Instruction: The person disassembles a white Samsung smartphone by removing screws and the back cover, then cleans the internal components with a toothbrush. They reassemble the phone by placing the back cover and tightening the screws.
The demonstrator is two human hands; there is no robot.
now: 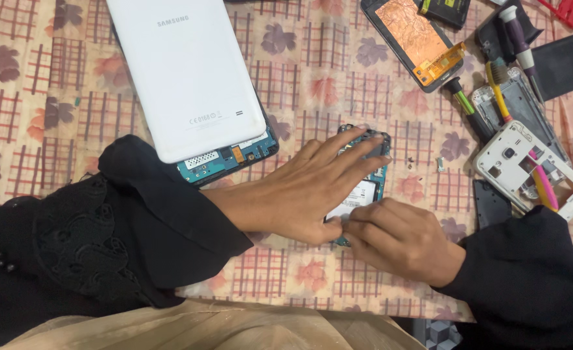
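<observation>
Left hand point(309, 188) is laid flat, palm down, fingers extended and slightly spread across an opened phone point(364, 188). Nothing is gripped; the phone is pressed down under the fingers, with fingertips reaching its far end. The forearm comes in from the left, wrist nearly straight, covered by a black sleeve point(137, 220) with a lace panel.

Right hand point(400, 240) is curled, knuckles up, with fingertips pinched together at the phone's near edge, right against the left thumb. Whether anything small is held in that pinch cannot be told. The forearm enters from the lower right, in a black sleeve too.

The phone lies back-open on a floral checked tablecloth point(40, 97), roughly centre, with a teal board and a white-labelled part visible between the two hands.

Just to the left, a white tablet back cover point(186, 71) is seen resting askew on its teal-edged body point(231, 159), near the left wrist.

To the right, a white phone mid-frame point(513, 162) is seen with a pink and yellow tool point(544, 186) lying across it. Beyond it, green-handled screwdrivers point(465, 100) and a purple-handled driver point(518, 35) are laid out, well apart from the hands. At the top, a screen assembly with copper foil backing point(413, 32) is set down.
</observation>
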